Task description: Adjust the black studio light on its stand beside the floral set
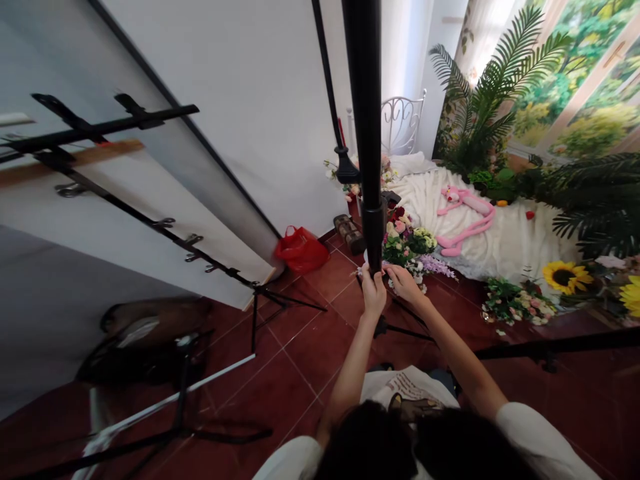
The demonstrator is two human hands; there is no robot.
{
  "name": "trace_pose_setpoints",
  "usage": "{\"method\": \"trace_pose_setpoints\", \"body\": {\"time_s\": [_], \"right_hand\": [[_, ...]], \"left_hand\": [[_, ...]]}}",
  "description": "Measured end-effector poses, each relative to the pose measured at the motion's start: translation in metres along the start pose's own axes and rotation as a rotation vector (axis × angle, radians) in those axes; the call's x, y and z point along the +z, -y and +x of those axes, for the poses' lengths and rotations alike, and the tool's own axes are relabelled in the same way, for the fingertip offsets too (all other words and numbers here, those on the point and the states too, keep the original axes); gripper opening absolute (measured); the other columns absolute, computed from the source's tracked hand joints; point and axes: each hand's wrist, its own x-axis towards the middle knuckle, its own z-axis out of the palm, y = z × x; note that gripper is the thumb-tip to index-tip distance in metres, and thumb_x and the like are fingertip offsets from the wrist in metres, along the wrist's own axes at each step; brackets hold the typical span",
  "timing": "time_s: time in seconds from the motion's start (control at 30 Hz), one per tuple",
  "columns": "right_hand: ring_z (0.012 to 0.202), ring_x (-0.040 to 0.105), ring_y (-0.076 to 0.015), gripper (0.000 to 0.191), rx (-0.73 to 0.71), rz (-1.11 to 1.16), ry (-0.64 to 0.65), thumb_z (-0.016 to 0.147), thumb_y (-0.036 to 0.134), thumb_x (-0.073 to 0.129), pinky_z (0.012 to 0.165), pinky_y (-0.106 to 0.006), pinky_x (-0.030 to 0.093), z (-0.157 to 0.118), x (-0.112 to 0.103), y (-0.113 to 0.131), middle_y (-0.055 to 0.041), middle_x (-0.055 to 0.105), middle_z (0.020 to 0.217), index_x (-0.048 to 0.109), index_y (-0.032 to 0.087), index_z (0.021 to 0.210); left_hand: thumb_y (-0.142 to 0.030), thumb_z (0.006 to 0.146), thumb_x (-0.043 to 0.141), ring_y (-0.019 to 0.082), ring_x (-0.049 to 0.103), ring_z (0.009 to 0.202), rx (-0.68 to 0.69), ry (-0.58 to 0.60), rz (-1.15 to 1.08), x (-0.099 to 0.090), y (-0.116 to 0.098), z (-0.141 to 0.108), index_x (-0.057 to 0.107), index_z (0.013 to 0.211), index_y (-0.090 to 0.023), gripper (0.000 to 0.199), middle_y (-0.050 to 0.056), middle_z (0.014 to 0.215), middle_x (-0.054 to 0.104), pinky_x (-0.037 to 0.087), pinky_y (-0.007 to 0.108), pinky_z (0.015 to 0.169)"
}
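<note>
A tall black stand pole (370,167) rises upright in front of me, with a collar partway up and dark tripod legs (411,333) low behind my arms. My left hand (373,291) is wrapped around the pole's lower section. Just to its right, my right hand (404,283) has its fingers pinched together beside the pole; whatever lies between them is too small to make out. Artificial flowers (407,240) in several colours sit right behind the hands.
A white draped bed (415,190) with a pink plush toy (470,203) stands at the right, beside palm fronds (493,87). A red plastic bag (303,250) lies by the wall. Clamped boards on a black stand (150,220) and a dark bag (145,333) occupy the left.
</note>
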Motion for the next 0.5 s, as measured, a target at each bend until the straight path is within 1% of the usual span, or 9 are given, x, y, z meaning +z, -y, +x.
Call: {"method": "trace_pose_setpoints", "body": {"time_s": [0.07, 0.17, 0.23, 0.3, 0.33, 0.37, 0.43, 0.5], "right_hand": [[0.106, 0.061, -0.0191, 0.041, 0.021, 0.002, 0.023, 0.100, 0.037, 0.030, 0.098, -0.033, 0.043, 0.003, 0.003, -0.008, -0.0086, 0.067, 0.111, 0.066, 0.019, 0.107], [0.094, 0.062, -0.0179, 0.043, 0.091, 0.044, 0.057, 0.100, 0.040, 0.029, 0.091, -0.029, 0.046, 0.008, 0.008, -0.015, -0.0076, 0.069, 0.102, 0.065, 0.018, 0.101], [0.089, 0.062, -0.0181, 0.046, 0.139, 0.056, 0.022, 0.099, 0.042, 0.027, 0.086, -0.028, 0.046, 0.011, 0.014, -0.017, -0.0081, 0.068, 0.097, 0.064, 0.017, 0.095], [0.087, 0.061, -0.0187, 0.049, 0.171, 0.048, -0.012, 0.098, 0.045, 0.025, 0.083, -0.028, 0.046, 0.016, 0.019, -0.016, -0.0083, 0.067, 0.092, 0.064, 0.016, 0.088], [0.085, 0.062, -0.0190, 0.051, 0.190, 0.036, 0.000, 0.098, 0.047, 0.025, 0.081, -0.027, 0.046, 0.019, 0.020, -0.015, -0.0078, 0.067, 0.088, 0.063, 0.017, 0.083], [0.082, 0.062, -0.0193, 0.052, 0.219, 0.013, 0.036, 0.097, 0.048, 0.026, 0.078, -0.027, 0.046, 0.024, 0.021, -0.014, -0.0072, 0.067, 0.083, 0.063, 0.017, 0.078], [0.076, 0.064, -0.0205, 0.052, 0.319, -0.069, 0.172, 0.095, 0.049, 0.030, 0.073, -0.027, 0.046, 0.034, 0.019, -0.012, -0.0072, 0.066, 0.074, 0.063, 0.017, 0.070], [0.074, 0.065, -0.0239, 0.047, 0.484, -0.201, 0.309, 0.090, 0.050, 0.041, 0.069, -0.030, 0.046, 0.048, 0.015, -0.011, -0.0106, 0.067, 0.072, 0.064, 0.016, 0.065]], "left_hand": [[-0.062, 0.091, 0.028, 0.015, 0.059, 0.072, 0.001, -0.021, -0.084, 0.003, -0.003, 0.005, 0.049, 0.104, -0.018, 0.050, 0.005, 0.078, 0.059, 0.050, 0.028, 0.071], [-0.070, 0.085, 0.032, 0.013, 0.052, 0.054, -0.014, -0.047, -0.210, 0.008, -0.010, 0.017, 0.052, 0.092, -0.020, 0.055, 0.000, 0.063, 0.052, 0.045, 0.025, 0.055], [-0.075, 0.081, 0.033, 0.011, 0.046, 0.045, -0.036, -0.060, -0.271, 0.011, -0.013, 0.023, 0.053, 0.086, -0.020, 0.060, -0.002, 0.057, 0.048, 0.040, 0.023, 0.047], [-0.078, 0.078, 0.033, 0.010, 0.044, 0.042, -0.055, -0.068, -0.292, 0.012, -0.015, 0.027, 0.053, 0.082, -0.020, 0.062, -0.003, 0.053, 0.046, 0.037, 0.023, 0.044], [-0.079, 0.078, 0.033, 0.010, 0.043, 0.041, -0.062, -0.073, -0.289, 0.013, -0.015, 0.028, 0.053, 0.079, -0.020, 0.062, -0.003, 0.051, 0.045, 0.037, 0.023, 0.043], [-0.079, 0.078, 0.032, 0.010, 0.042, 0.040, -0.067, -0.077, -0.282, 0.013, -0.015, 0.028, 0.052, 0.077, -0.020, 0.063, -0.004, 0.050, 0.043, 0.036, 0.023, 0.043], [-0.080, 0.077, 0.031, 0.010, 0.042, 0.040, -0.069, -0.075, -0.269, 0.012, -0.015, 0.027, 0.050, 0.074, -0.020, 0.063, -0.004, 0.048, 0.042, 0.036, 0.022, 0.043], [-0.081, 0.076, 0.033, 0.009, 0.042, 0.039, -0.063, -0.067, -0.278, 0.011, -0.017, 0.026, 0.050, 0.073, -0.020, 0.063, -0.004, 0.048, 0.043, 0.036, 0.022, 0.042]]}}
